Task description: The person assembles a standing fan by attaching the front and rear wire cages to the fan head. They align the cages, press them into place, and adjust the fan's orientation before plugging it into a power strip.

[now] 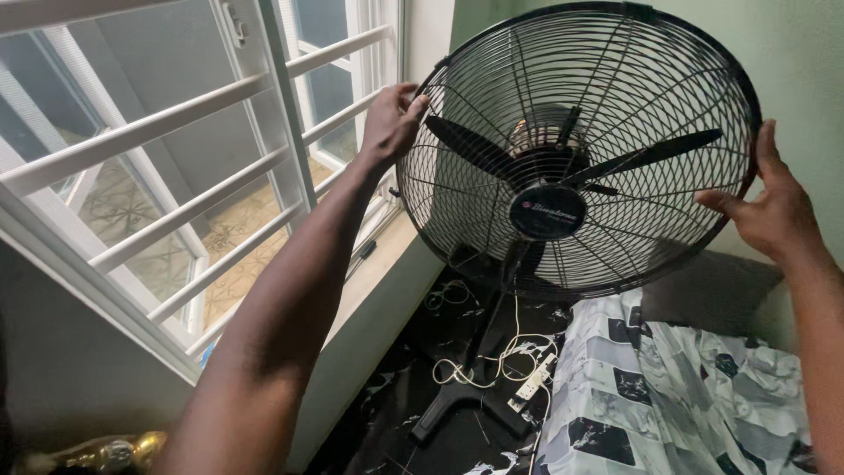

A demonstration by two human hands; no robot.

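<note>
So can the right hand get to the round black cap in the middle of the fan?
Probably not as things stand. The right hand grips the edge of the fan's wire guard, while the round cap sits on the guard's front centre, nothing covering it; the hand would have to let go first.

Head view, downward, close to fan

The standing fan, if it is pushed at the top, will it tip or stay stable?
It may tip: the fan carries a wide cage high on a thin pole over a low base. The wire cage probably flexes a little. Both hands, left and right, grip its rim, which should steady it.
</note>
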